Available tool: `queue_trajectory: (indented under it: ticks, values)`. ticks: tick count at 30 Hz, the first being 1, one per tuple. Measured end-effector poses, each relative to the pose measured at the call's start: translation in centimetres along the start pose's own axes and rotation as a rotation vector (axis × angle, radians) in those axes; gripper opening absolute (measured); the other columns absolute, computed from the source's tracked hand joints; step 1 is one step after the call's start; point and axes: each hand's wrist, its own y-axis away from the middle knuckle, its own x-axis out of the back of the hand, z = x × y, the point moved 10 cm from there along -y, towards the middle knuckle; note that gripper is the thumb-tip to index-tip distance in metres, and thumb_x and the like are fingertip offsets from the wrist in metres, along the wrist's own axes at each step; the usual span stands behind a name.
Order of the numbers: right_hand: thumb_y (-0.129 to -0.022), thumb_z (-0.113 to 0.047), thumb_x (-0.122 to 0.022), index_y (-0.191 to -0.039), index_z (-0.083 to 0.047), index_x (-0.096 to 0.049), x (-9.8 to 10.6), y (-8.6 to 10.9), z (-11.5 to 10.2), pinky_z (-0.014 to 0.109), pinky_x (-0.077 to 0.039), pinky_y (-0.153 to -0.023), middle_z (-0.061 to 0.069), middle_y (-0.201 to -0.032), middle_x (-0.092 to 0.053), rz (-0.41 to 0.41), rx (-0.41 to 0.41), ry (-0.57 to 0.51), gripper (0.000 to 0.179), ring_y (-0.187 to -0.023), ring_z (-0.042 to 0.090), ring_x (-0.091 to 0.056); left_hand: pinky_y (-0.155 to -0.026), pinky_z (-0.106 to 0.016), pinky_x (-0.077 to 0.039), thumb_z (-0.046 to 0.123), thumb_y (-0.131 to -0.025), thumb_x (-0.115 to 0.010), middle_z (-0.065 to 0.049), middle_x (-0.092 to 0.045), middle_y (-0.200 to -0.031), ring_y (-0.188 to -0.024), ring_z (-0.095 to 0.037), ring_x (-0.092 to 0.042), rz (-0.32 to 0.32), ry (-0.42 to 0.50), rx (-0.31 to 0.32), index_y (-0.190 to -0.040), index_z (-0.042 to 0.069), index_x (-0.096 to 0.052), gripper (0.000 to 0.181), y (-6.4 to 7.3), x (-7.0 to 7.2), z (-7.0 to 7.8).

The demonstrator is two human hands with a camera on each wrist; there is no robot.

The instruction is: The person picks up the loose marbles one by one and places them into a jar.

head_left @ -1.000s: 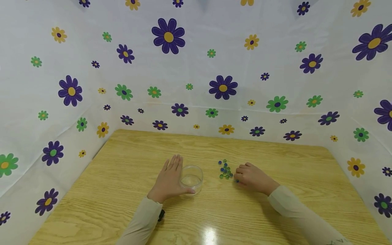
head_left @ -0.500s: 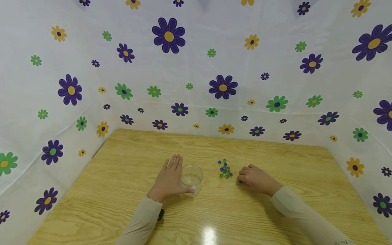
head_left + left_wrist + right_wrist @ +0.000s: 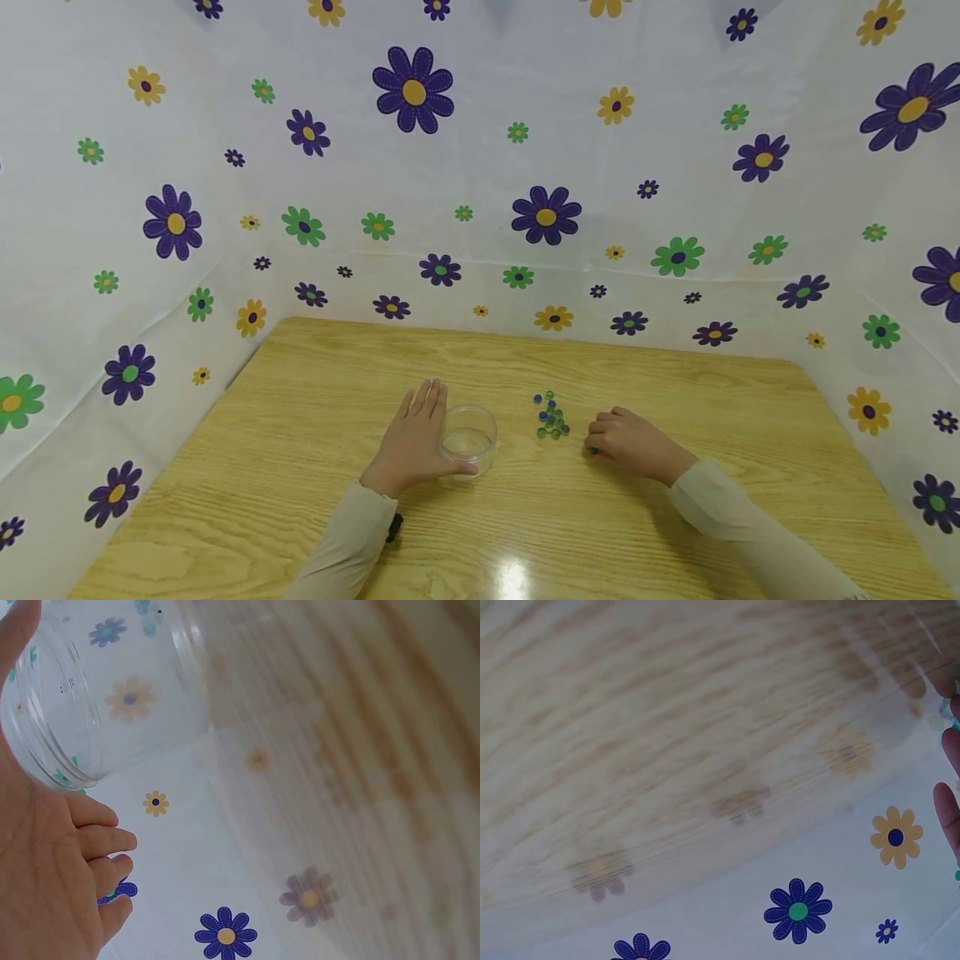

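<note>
A clear round jar (image 3: 480, 437) stands on the wooden table. My left hand (image 3: 408, 446) rests against its left side, fingers straight and thumb stretched along its near side. In the left wrist view the jar (image 3: 112, 697) shows a ridged rim beside the palm (image 3: 45, 862). Right of the jar lies a loose cluster of blue and green glass marbles (image 3: 552, 417). Just right of them, my right hand (image 3: 630, 443) pinches a dark marble (image 3: 593, 451) low over the table. The fingers (image 3: 946, 814) show only at the edge of the right wrist view.
The wooden table (image 3: 337, 358) reaches back to a white flower-print cloth (image 3: 465, 167) that hangs behind it and on both sides. A dark band (image 3: 394, 527) shows at the left wrist.
My right hand has moved a little to the right and nearer, away from the marble cluster, with a marble at its fingertips. The left hand and the jar have stayed in place.
</note>
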Motion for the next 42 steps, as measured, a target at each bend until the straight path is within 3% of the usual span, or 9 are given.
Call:
queue_trajectory:
  ticks: [9, 19, 27, 29, 31, 32, 34, 36, 42]
  values:
    - [-0.079, -0.021, -0.075, -0.087, -0.016, -0.070, 0.9, 0.6, -0.2, 0.033, -0.051, -0.076, -0.004, -0.086, -0.068, 0.069, 0.013, 0.036, 0.011, -0.082, 0.013, -0.060, -0.119, -0.048, -0.014, 0.078, -0.065, -0.060, -0.023, -0.017, -0.155, -0.146, -0.035, -0.013, 0.011, 0.008, -0.004, -0.148, -0.006, -0.016, 0.126, 0.0, -0.1, 0.0]
    - [-0.067, -0.016, -0.081, -0.083, -0.014, -0.070, 4.2, 1.0, -1.0, 0.030, -0.049, -0.069, -0.004, -0.080, -0.067, 0.309, 0.080, 0.085, 0.020, -0.076, 0.012, -0.059, -0.119, -0.048, -0.014, 0.079, -0.064, -0.059, -0.022, -0.017, -0.155, -0.146, -0.035, -0.013, 0.018, 0.004, -0.003, -0.148, -0.005, -0.016, 0.126, -0.1, -0.1, -0.1]
    - [-0.059, -0.013, -0.084, -0.083, -0.013, -0.067, 6.2, 1.0, -1.4, 0.030, -0.046, -0.067, -0.003, -0.080, -0.064, 0.396, 0.099, 0.072, 0.029, -0.074, 0.013, -0.057, -0.119, -0.049, -0.014, 0.079, -0.065, -0.059, -0.024, -0.018, -0.155, -0.145, -0.036, -0.014, 0.024, -0.005, -0.021, -0.148, -0.007, -0.015, 0.126, 0.0, 0.0, 0.0]
    - [-0.064, -0.013, -0.082, -0.083, -0.013, -0.067, 6.6, 0.9, -1.5, 0.030, -0.046, -0.067, -0.003, -0.080, -0.065, 0.402, 0.104, 0.070, 0.025, -0.075, 0.013, -0.057, -0.118, -0.050, -0.015, 0.078, -0.065, -0.059, -0.024, -0.018, -0.154, -0.145, -0.037, -0.014, 0.025, -0.002, -0.024, -0.147, -0.007, -0.015, 0.126, 0.0, 0.1, 0.1]
    - [-0.079, -0.016, -0.071, -0.084, -0.012, -0.068, 6.9, 0.9, -1.6, 0.030, -0.047, -0.069, -0.003, -0.081, -0.065, 0.410, 0.109, 0.070, 0.007, -0.075, 0.013, -0.057, -0.118, -0.050, -0.015, 0.078, -0.065, -0.059, -0.024, -0.018, -0.154, -0.145, -0.037, -0.014, 0.026, -0.001, -0.025, -0.147, -0.007, -0.016, 0.126, 0.1, 0.1, 0.1]
    - [-0.087, -0.018, -0.062, -0.084, -0.012, -0.067, 7.0, 0.9, -1.7, 0.030, -0.047, -0.069, -0.003, -0.081, -0.065, 0.417, 0.110, 0.068, 0.008, -0.075, 0.013, -0.058, -0.118, -0.050, -0.015, 0.078, -0.065, -0.059, -0.024, -0.018, -0.154, -0.145, -0.036, -0.014, 0.025, -0.001, -0.024, -0.147, -0.007, -0.016, 0.126, 0.1, 0.1, 0.1]
    - [-0.096, -0.023, -0.043, -0.084, -0.012, -0.067, 7.5, 0.7, -1.9, 0.031, -0.048, -0.070, -0.002, -0.081, -0.065, 0.428, 0.115, 0.070, 0.029, -0.076, 0.013, -0.058, -0.118, -0.050, -0.015, 0.078, -0.065, -0.059, -0.024, -0.018, -0.154, -0.145, -0.037, -0.014, 0.025, -0.001, -0.026, -0.147, -0.007, -0.016, 0.126, 0.1, 0.1, 0.2]
    - [-0.099, -0.026, -0.032, -0.084, -0.012, -0.068, 8.0, 0.5, -2.1, 0.031, -0.048, -0.071, -0.002, -0.081, -0.065, 0.436, 0.120, 0.076, 0.041, -0.076, 0.013, -0.058, -0.118, -0.050, -0.015, 0.079, -0.065, -0.059, -0.024, -0.019, -0.154, -0.145, -0.036, -0.014, 0.026, 0.001, -0.025, -0.147, -0.007, -0.016, 0.126, 0.1, 0.1, 0.1]
    - [-0.099, -0.026, -0.027, -0.084, -0.012, -0.068, 9.3, -0.3, -2.8, 0.031, -0.049, -0.071, -0.002, -0.081, -0.066, 0.454, 0.129, 0.102, 0.046, -0.076, 0.013, -0.059, -0.118, -0.049, -0.015, 0.079, -0.065, -0.059, -0.023, -0.019, -0.155, -0.145, -0.036, -0.014, 0.031, -0.003, -0.023, -0.147, -0.007, -0.017, 0.126, 0.0, 0.0, 0.1]
